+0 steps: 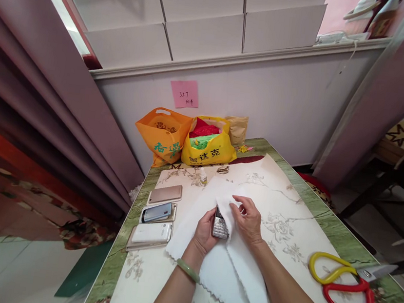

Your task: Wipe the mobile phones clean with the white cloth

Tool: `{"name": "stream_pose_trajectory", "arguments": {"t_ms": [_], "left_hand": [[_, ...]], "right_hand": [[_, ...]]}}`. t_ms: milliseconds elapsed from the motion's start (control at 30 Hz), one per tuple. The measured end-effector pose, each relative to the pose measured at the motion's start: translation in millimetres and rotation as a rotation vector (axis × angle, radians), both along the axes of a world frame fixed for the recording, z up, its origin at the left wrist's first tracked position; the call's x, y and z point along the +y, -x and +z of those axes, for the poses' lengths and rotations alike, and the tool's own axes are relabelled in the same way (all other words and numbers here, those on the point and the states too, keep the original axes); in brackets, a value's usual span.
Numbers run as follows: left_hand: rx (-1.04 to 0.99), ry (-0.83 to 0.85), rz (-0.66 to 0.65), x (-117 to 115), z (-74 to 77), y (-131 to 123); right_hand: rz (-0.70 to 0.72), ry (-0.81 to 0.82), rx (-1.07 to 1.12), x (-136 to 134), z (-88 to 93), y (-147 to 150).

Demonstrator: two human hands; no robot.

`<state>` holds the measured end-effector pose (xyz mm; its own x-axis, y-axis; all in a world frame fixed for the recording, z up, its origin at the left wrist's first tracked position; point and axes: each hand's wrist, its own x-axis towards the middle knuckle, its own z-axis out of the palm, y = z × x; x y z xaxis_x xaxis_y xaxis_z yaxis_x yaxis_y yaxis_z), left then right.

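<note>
Clasping phone, left hand curled, right hand pinching cloth

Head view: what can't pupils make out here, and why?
- Head view: part of the keypad phone, covered by the white cloth.
- Head view: the orange bag's lower inside, hidden by its front.
- Head view: the windowsill bottle's top, cut off by the upper edge.
- Head view: the small bottle's print, too small.
</note>
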<state>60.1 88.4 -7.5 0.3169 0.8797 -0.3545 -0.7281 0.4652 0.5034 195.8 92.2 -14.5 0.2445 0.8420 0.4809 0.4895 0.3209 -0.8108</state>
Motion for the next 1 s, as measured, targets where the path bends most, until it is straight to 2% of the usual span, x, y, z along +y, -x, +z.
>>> {"name": "stream_pose_trajectory", "arguments": {"t_ms": [167,367,433,600,667,800,867,967,1000], "left_hand": [[0.011,0.006,0.023,-0.5,0.7,0.4],[-0.002,0.017,-0.009,-0.6,1.5,1.7],[-0.002,0.008,0.004,-0.9,1.2,1.7],[0.026,-0.104,0.017,-2.9,-2.4,1.7],[0.03,-0.114,0.018,-2.7,-4.8,2.4],[0.008,-0.055,0.062,-1.4,-7.9,3.3],[0.031,-0.069,0.053,-1.9,-6.7,2.8],[0.075,-0.114,0.004,-3.4,-3.3,1.7],[0.075,-0.11,-0.009,-3.5,-2.6,1.5]], "right_hand": [[0.111,-0.007,-0.174,-3.6,0.9,-0.2],[0.332,-0.064,-0.234,-6.0,3.9,-3.9],[0.277,-0.081,-0.24,-5.3,4.2,-3.9],[-0.078,-0.052,-0.166,-2.9,3.5,-2.6],[-0.058,-0.079,-0.192,-4.1,3.5,-0.9],[0.207,-0.195,-0.322,-5.8,3.3,0.8],[0.15,-0.183,-0.305,-4.1,3.0,-1.4],[-0.097,-0.101,-0.215,-1.0,1.9,-5.1],[-0.141,-0.093,-0.206,-0.9,1.5,-5.0]]}}
